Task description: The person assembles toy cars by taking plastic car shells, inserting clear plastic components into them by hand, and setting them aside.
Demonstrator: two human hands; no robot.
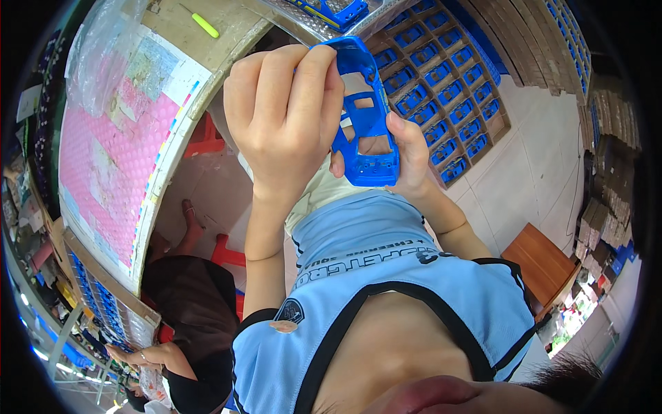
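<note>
A blue plastic toy car body shell [378,125], hollow side showing and with window openings, is held up in front of my chest. My right hand [414,148] grips its right side near the lower end, thumb on the edge. My left hand [279,110] is closed at the shell's upper left, its fingers curled and pressed together against the edge. Those fingertips are hidden, so I cannot tell whether they pinch something small. Beyond the shell, another blue car shell [343,14] with yellow trim lies on a clear-wrapped surface.
A divided cardboard tray [480,158] holds many blue car bodies at the right. On the left stands a worktable with a pink bubble-wrap sheet [131,148] and a green-handled tool [205,25]. A co-worker [196,303] sits lower left. Stacked trays [610,186] and a brown wooden stool [540,264] stand right.
</note>
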